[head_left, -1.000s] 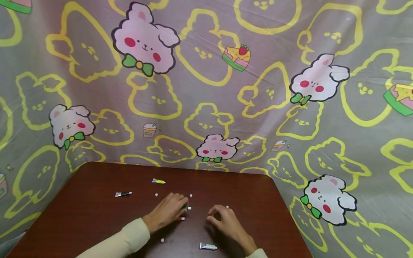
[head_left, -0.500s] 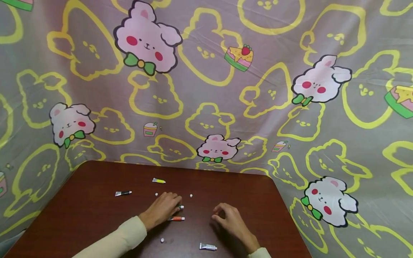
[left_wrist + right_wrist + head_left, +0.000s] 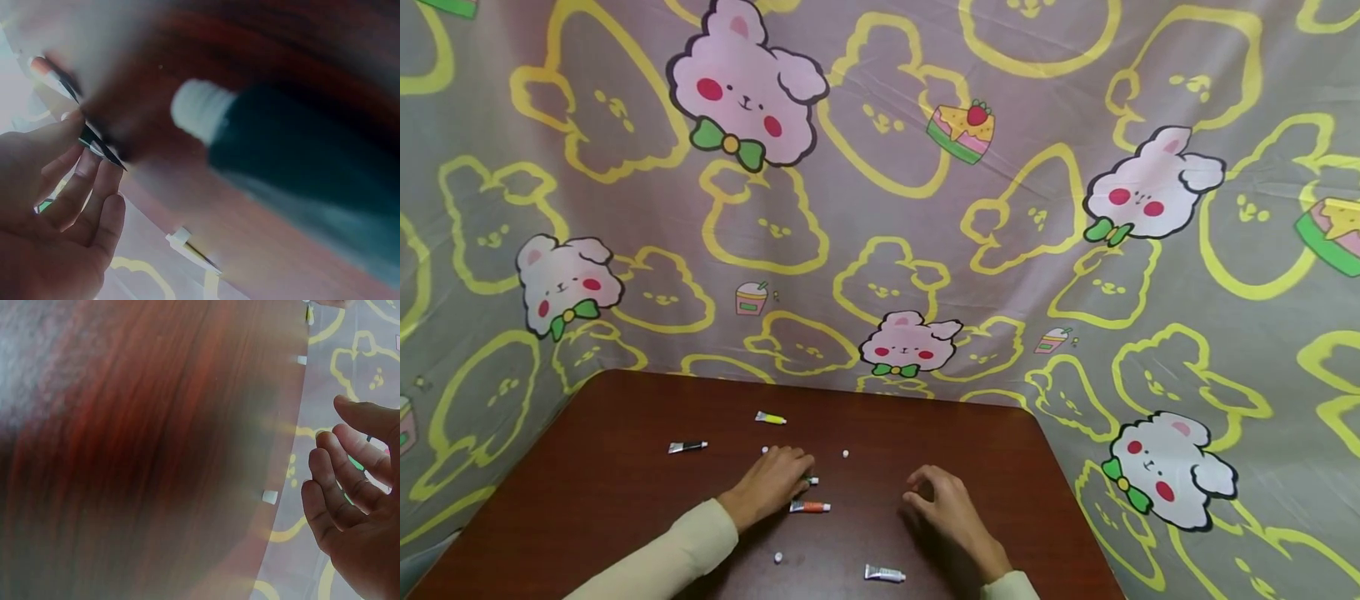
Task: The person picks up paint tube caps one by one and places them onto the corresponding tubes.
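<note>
Currently, the left hand (image 3: 769, 484) pinches a green tube (image 3: 813, 481) between thumb and fingers, well in from the far edge of the counter (image 3: 587, 467); whether the tube touches the surface cannot be confirmed from here. An orange tube (image 3: 810, 507) lies just beside it. The right hand (image 3: 951, 512), nearer the right edge, holds nothing, its fingers loosely curved. A yellow tube (image 3: 771, 418) lies nearest the far edge.

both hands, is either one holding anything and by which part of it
The left hand pinches the green tube by its body, white cap sticking out; the right hand holds nothing.
</note>
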`<state>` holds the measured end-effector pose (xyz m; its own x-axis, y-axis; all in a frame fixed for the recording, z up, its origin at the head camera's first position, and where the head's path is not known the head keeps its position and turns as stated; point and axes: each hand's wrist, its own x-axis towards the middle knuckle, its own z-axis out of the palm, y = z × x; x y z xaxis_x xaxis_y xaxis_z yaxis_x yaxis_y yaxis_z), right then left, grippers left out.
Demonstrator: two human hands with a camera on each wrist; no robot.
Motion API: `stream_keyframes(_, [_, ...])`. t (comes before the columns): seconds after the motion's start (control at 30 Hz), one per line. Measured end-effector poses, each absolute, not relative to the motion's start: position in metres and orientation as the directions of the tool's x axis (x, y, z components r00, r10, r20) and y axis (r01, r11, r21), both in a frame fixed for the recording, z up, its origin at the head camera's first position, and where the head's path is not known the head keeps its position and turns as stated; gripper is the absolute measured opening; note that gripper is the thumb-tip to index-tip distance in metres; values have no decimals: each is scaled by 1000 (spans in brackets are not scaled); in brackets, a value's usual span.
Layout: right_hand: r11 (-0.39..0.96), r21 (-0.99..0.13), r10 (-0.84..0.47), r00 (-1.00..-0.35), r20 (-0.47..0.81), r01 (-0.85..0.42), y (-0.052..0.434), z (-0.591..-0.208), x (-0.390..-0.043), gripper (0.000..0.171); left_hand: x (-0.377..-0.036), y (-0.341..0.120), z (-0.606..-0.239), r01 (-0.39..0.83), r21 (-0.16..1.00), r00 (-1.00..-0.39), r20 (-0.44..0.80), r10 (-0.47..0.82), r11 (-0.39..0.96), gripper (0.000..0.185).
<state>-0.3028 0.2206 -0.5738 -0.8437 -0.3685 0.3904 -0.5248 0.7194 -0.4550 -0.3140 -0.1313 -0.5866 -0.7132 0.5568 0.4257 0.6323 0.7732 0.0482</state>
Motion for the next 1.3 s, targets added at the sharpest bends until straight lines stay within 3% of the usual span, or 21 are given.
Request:
stream_keyframes(0.67, [765, -502, -291, -911, 291, -404, 231, -575, -315, 21, -310, -143, -584, 622, 156, -750, 399, 527, 767, 25])
stream_keyframes(1.3, [804, -498, -235, -943, 236, -325, 238, -582, -318, 21, -295, -163, -581, 640, 186, -731, 447, 515, 746, 20])
